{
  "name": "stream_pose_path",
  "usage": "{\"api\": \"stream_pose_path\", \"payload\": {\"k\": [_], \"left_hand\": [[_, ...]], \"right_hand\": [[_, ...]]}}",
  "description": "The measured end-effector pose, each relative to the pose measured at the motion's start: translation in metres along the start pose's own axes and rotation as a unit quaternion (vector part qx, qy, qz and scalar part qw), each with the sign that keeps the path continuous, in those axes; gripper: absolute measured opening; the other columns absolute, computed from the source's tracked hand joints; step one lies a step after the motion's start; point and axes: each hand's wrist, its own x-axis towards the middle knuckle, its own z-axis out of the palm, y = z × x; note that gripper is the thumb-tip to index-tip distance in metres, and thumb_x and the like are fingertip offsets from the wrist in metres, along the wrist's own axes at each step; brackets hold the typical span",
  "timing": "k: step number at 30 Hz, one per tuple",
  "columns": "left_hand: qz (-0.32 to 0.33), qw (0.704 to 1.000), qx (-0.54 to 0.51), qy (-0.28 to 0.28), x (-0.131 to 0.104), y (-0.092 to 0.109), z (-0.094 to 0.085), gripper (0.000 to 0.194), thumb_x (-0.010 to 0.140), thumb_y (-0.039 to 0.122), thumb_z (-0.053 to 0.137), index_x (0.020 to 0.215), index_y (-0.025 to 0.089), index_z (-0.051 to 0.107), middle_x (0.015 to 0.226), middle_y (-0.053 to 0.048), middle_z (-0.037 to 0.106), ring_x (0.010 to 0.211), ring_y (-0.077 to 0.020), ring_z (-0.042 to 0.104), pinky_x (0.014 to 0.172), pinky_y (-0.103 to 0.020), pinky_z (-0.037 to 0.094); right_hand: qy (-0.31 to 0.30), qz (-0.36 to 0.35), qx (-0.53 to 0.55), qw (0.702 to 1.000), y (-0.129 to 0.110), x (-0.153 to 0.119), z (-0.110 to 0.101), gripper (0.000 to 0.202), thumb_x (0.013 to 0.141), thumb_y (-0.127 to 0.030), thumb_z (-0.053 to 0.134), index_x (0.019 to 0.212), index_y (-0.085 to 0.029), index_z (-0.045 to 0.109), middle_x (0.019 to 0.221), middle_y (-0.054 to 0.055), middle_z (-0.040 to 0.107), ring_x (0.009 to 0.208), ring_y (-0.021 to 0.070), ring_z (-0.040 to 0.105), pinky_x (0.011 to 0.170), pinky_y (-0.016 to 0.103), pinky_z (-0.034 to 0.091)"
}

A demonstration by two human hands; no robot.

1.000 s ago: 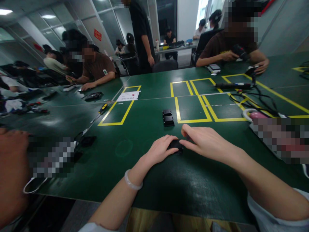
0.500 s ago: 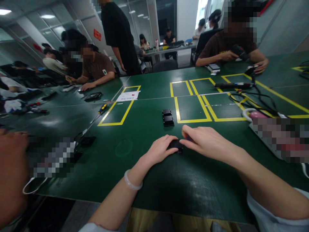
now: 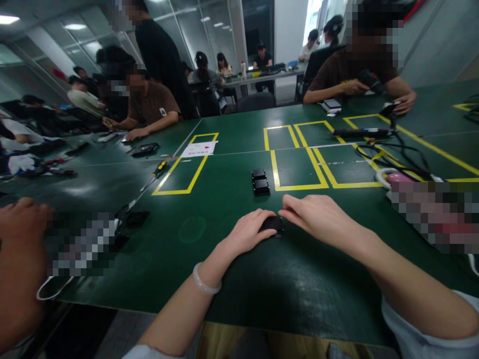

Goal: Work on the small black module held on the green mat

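On the green table a small black block-like part [image 3: 274, 226] lies under my left hand [image 3: 250, 230], its fingers and thumb closed on the part's two sides. My right hand [image 3: 312, 215] is curled in a pinch close by the part's right end; what its fingers hold, if anything, is hidden. Just beyond my hands a second black part [image 3: 261, 182] with two raised squares rests untouched on the table.
Yellow tape outlines [image 3: 299, 188] mark the tabletop. A screwdriver [image 3: 160, 169] lies to the left, a black pen-shaped tool [image 3: 362, 132] with coiled cable to the right. At the left edge is another person's hand [image 3: 24, 219]. Co-workers sit across the table.
My right fingertips have shifted slightly up off the black part, baring more of its top. At the left edge the other person's hand has moved up; a standing person behind has moved left.
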Motion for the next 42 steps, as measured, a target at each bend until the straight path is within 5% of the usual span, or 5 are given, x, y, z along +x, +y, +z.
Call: {"api": "stream_pose_path", "payload": {"k": [7,13,21,26,42], "left_hand": [[0.002,1.000,-0.009,0.003,-0.0003,0.0003,-0.0004,0.034,0.094,0.041,0.055,0.123,0.023,0.049,0.117,-0.005,0.059,0.106,-0.0234,0.059,0.093,-0.037,0.049],[0.003,1.000,-0.004,-0.001,0.0000,-0.0007,-0.0001,0.036,0.093,0.043,0.054,0.123,0.023,0.050,0.115,-0.006,0.059,0.105,-0.0234,0.059,0.091,-0.037,0.049],[0.008,1.000,-0.007,0.006,0.0001,-0.0003,0.0002,0.037,0.093,0.042,0.055,0.124,0.023,0.049,0.117,-0.006,0.059,0.106,-0.0234,0.059,0.093,-0.037,0.049],[0.002,1.000,0.001,0.002,0.0003,-0.0003,0.0003,0.034,0.093,0.043,0.055,0.121,0.023,0.051,0.113,-0.005,0.060,0.104,-0.0235,0.059,0.090,-0.037,0.050],[0.003,1.000,-0.002,0.003,-0.0002,0.0004,-0.0008,0.036,0.093,0.042,0.055,0.123,0.023,0.050,0.116,-0.006,0.060,0.106,-0.0234,0.059,0.093,-0.037,0.049]], "right_hand": [[0.008,-0.060,0.060,0.996,0.0033,-0.0055,-0.0026,0.005,0.095,-0.024,0.040,0.094,-0.021,0.044,0.083,0.001,0.063,0.069,0.0153,0.056,0.057,0.026,0.028],[0.000,-0.028,-0.002,1.000,-0.0007,-0.0025,-0.0022,0.023,0.098,-0.041,0.035,0.089,-0.022,0.045,0.069,0.000,0.060,0.060,0.0174,0.055,0.053,0.028,0.022],[0.003,-0.069,0.055,0.996,0.0014,-0.0060,-0.0029,0.007,0.096,-0.027,0.038,0.092,-0.022,0.042,0.081,0.001,0.061,0.069,0.0159,0.055,0.057,0.027,0.028],[0.005,-0.024,0.020,0.999,-0.0023,-0.0024,-0.0013,0.021,0.098,-0.039,0.035,0.093,-0.022,0.045,0.071,0.001,0.060,0.062,0.0173,0.054,0.054,0.028,0.024],[0.010,-0.051,0.057,0.997,0.0040,-0.0031,-0.0015,0.012,0.095,-0.027,0.037,0.098,-0.021,0.047,0.077,0.002,0.062,0.064,0.0159,0.055,0.056,0.027,0.027]]}}
